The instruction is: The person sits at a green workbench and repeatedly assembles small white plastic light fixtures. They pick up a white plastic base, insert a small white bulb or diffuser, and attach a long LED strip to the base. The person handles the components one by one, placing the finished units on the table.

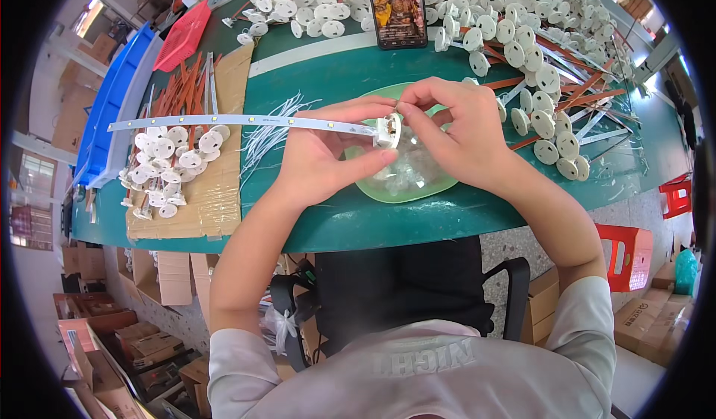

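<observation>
My left hand (322, 153) grips an LED strip assembly by its white round end cap (387, 131). From the cap a narrow white LED strip (216, 120) dotted with small yellowish chips reaches out to the left. At the top of the cap, the thumb and forefinger of my right hand (466, 132) are pinched together; whatever is between them is too small to make out. Below both hands sits a light green bowl (406, 196) with small clear pieces (415, 164) in it. To the left of my left hand lies a bunch of thin white wires (270, 132).
Strips with white round caps (171, 154) lie on a cardboard sheet (205, 221) at left. More capped strips (548, 121) heap up at right and along the back. A phone (397, 9) stands upright at the back. Blue (112, 113) and red (183, 37) trays line the left edge.
</observation>
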A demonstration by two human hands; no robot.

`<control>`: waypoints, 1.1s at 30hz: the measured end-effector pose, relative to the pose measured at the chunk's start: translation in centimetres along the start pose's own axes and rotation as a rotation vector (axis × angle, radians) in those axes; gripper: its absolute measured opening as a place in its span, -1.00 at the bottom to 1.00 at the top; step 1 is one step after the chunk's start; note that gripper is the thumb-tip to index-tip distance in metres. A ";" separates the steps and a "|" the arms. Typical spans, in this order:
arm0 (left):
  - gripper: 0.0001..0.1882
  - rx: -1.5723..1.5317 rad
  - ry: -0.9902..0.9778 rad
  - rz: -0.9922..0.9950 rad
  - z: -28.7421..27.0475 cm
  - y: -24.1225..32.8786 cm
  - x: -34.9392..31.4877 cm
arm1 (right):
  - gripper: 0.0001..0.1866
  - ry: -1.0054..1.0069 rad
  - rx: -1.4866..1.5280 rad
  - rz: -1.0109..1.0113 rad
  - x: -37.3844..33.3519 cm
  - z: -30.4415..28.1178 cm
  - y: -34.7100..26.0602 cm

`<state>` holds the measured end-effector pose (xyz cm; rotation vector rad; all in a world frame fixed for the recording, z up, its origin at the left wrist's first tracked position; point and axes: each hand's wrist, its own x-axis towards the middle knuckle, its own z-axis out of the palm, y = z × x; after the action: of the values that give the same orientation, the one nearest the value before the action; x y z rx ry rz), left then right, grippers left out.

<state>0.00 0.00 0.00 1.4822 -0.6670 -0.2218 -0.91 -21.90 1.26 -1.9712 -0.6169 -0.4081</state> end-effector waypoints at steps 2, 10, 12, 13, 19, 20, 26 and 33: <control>-0.48 -0.029 0.006 0.003 0.1 0.1 0.0 | -0.93 0.017 -0.010 -0.037 0.0 0.1 0.0; -0.42 -0.254 0.166 0.048 0.3 0.5 -0.2 | -0.87 0.219 -0.079 -0.361 -0.3 0.0 -0.7; -0.43 -0.308 0.161 0.094 0.3 0.1 -0.3 | -0.86 0.187 -0.122 -0.435 -0.4 0.2 -0.9; -0.42 -0.323 0.154 0.103 0.4 -0.1 -0.2 | -0.85 0.184 -0.115 -0.453 -0.5 0.3 -0.9; -0.40 -0.346 0.112 0.115 0.5 -0.2 -0.2 | -0.85 0.181 -0.109 -0.490 -0.6 0.5 -1.0; -0.40 -0.356 0.110 0.115 0.4 -0.2 -0.2 | -0.85 0.178 -0.110 -0.495 -0.6 0.5 -1.0; -0.40 -0.374 0.104 0.121 0.4 -0.3 -0.2 | -0.85 0.195 -0.120 -0.491 -0.6 0.3 -1.3; -0.40 -0.388 0.085 0.133 0.3 -0.5 -0.2 | -0.87 0.193 -0.105 -0.495 -0.6 0.5 -0.9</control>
<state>-0.19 -0.23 -0.59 1.0661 -0.6120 -0.1737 -1.90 -21.23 1.40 -1.8338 -0.9738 -0.9386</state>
